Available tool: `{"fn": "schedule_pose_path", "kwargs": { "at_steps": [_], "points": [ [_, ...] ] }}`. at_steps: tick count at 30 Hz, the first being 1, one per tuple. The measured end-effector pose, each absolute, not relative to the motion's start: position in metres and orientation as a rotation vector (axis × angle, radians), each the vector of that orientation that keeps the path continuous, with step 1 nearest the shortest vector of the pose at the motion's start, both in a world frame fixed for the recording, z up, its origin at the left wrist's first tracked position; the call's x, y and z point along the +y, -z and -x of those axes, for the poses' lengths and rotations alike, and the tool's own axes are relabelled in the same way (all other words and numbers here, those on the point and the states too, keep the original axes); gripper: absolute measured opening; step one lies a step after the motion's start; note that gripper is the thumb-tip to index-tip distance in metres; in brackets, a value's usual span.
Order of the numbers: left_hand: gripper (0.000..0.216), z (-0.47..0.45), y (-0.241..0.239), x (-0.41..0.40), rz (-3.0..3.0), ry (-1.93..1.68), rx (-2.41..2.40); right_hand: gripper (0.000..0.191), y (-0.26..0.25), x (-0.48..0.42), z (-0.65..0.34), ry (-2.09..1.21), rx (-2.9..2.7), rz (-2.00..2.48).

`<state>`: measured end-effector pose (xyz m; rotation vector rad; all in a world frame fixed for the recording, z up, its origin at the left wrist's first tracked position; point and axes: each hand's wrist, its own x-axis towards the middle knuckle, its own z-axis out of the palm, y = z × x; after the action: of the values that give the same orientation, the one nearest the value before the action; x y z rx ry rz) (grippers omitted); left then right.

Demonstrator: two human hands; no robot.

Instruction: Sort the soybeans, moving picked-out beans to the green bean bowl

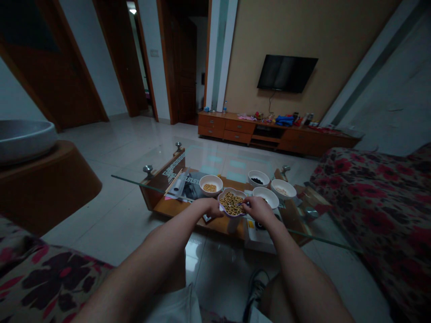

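A scallop-edged bowl [232, 190] full of mixed yellowish and darker beans stands near the front edge of the glass table. My left hand [214, 208] is closed on its left rim. At its right side my right hand [256, 207] has its fingertips pinched over the beans; a thin utensil seems to stick out from them, too small to name. Around this bowl are a white bowl of yellow beans [211, 178], one of black beans [258, 174], one of pale pieces [283, 185], and a white bowl [269, 195] partly hidden behind my right hand.
The glass tabletop [151, 179] has a sharp edge and rests on a wooden base with metal knobs [147, 169]. Printed papers [191, 185] show on the shelf below. A floral sofa [370, 197] stands right, a TV cabinet [239, 127] beyond, and a large white basin [27, 139] left.
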<state>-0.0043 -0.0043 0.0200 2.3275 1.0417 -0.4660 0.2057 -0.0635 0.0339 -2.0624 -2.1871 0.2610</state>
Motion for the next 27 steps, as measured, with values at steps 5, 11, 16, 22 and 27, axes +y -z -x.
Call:
{"fn": "schedule_pose_path", "kwargs": {
  "at_steps": [5,11,16,22,27],
  "points": [
    [0.043,0.004,-0.023,-0.005,-2.355,0.455,1.027,0.025,-0.039,-0.065,-0.204,-0.254,-2.18,2.073],
    [0.041,0.005,-0.024,-0.006,-2.332,0.459,1.038,0.027,-0.04,-0.066,-0.204,-0.211,-2.171,2.056],
    [0.037,0.004,-0.02,-0.004,-2.32,0.446,1.041,0.03,-0.041,-0.066,-0.201,-0.145,-2.124,2.008],
    [0.035,0.002,-0.02,-0.005,-2.318,0.423,1.004,0.034,-0.047,-0.054,-0.169,-0.096,-2.038,1.973],
    [0.028,0.002,-0.019,-0.005,-2.237,0.44,1.035,0.035,-0.044,-0.038,-0.133,-0.094,-1.981,1.922]
  ]
}}
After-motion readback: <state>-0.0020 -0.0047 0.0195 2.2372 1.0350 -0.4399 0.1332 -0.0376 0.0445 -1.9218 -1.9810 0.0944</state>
